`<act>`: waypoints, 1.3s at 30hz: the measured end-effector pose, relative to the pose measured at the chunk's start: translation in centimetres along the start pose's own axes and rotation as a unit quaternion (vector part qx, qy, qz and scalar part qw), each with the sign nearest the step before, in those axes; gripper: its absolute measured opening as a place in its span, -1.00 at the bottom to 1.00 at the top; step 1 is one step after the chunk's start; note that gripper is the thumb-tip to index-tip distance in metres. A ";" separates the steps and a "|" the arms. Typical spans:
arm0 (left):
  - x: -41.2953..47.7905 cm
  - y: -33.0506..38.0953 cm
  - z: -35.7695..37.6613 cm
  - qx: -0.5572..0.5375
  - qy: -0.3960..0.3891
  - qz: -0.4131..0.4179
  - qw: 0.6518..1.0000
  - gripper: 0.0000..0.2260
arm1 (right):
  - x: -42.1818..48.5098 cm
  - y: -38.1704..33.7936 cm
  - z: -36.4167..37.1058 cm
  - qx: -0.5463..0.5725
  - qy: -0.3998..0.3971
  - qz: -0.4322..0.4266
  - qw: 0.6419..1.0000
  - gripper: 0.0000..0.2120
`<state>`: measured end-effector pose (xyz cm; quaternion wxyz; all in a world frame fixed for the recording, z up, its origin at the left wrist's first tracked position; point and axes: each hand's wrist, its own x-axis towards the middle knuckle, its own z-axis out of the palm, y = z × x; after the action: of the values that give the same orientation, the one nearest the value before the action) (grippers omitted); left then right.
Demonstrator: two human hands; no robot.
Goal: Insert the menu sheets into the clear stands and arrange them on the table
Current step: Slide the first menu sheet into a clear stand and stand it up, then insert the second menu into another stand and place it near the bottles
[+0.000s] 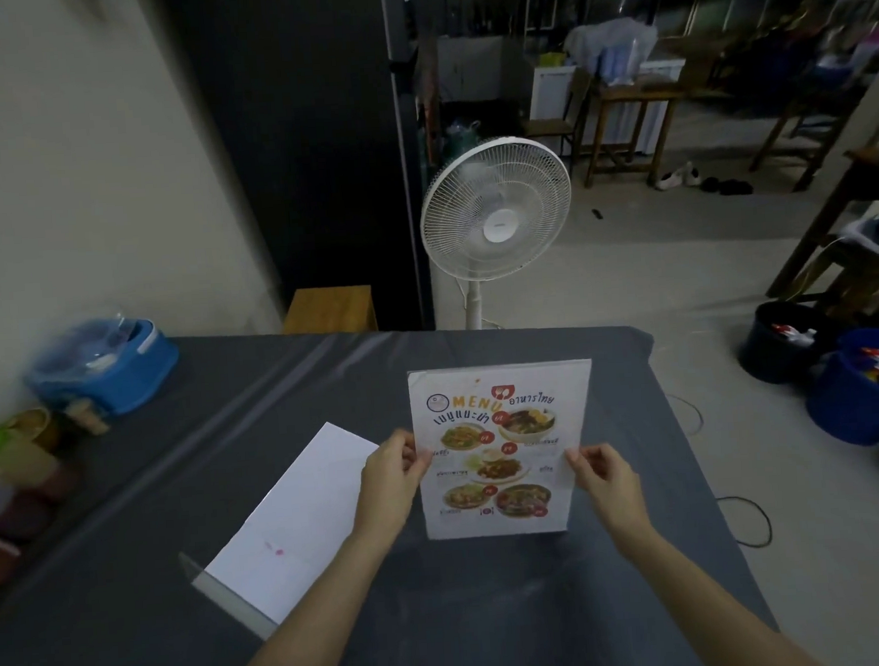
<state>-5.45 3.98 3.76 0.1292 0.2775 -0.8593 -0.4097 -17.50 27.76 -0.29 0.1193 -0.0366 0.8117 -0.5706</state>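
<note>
A printed menu sheet with food photos sits inside a clear stand (501, 447), held upright over the grey table (495, 612). My left hand (392, 469) pinches its left edge and my right hand (603, 472) pinches its right edge. A second clear stand (290, 527) lies flat on the table to the left, with a white sheet in it showing its blank side and a small pink mark.
A blue lidded container (105, 363) and several jars (19, 477) line the table's left edge. A white standing fan (495, 221) is behind the table's far edge, beside a wooden stool (330, 308). Blue and dark buckets (841, 375) stand on the floor at right.
</note>
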 end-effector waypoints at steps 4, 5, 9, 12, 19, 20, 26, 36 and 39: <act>-0.7 -1.5 -0.9 0.029 -0.024 -0.020 0.999 -0.91 | -1.3 0.9 0.4 -0.031 0.021 0.023 0.999 -0.80; -0.9 -2.0 -1.3 0.045 -0.031 -0.026 0.998 -0.87 | -1.9 1.0 0.6 -0.046 0.037 0.026 0.998 -0.81; -1.3 -4.7 -2.6 0.238 -0.128 -0.001 0.963 -0.58 | -5.0 1.8 2.7 -0.222 0.014 -0.003 0.975 -0.80; -1.6 -6.9 -3.5 0.357 -0.199 0.033 0.912 -0.47 | -7.2 2.1 5.6 -0.334 0.004 -0.013 0.942 -0.67; -2.7 -10.5 -4.7 0.398 -0.268 0.099 0.872 -0.45 | -11.3 -0.2 14.2 -0.421 -0.099 -0.044 0.901 -0.44; -2.8 -11.0 -4.9 0.400 -0.271 0.104 0.869 -0.45 | -11.7 -0.7 15.5 -0.430 -0.116 -0.058 0.894 -0.43; -2.8 -13.2 -7.2 0.421 -0.276 0.104 0.858 -0.45 | -12.7 -3.2 21.2 -0.460 -0.167 -0.132 0.862 -0.49; -1.2 -16.6 -9.7 0.453 -0.285 0.064 0.842 -0.45 | -11.1 -3.6 25.1 -0.484 -0.223 -0.119 0.838 -0.43; 0.3 -17.6 -10.1 0.446 -0.274 0.046 0.851 -0.45 | -10.4 -3.9 25.7 -0.487 -0.232 -0.115 0.834 -0.43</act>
<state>5.35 -11.60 -3.50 -0.2298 0.1417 -0.9622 -0.0354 -1.72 4.89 -3.31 0.2043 -0.3145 0.9230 -0.0857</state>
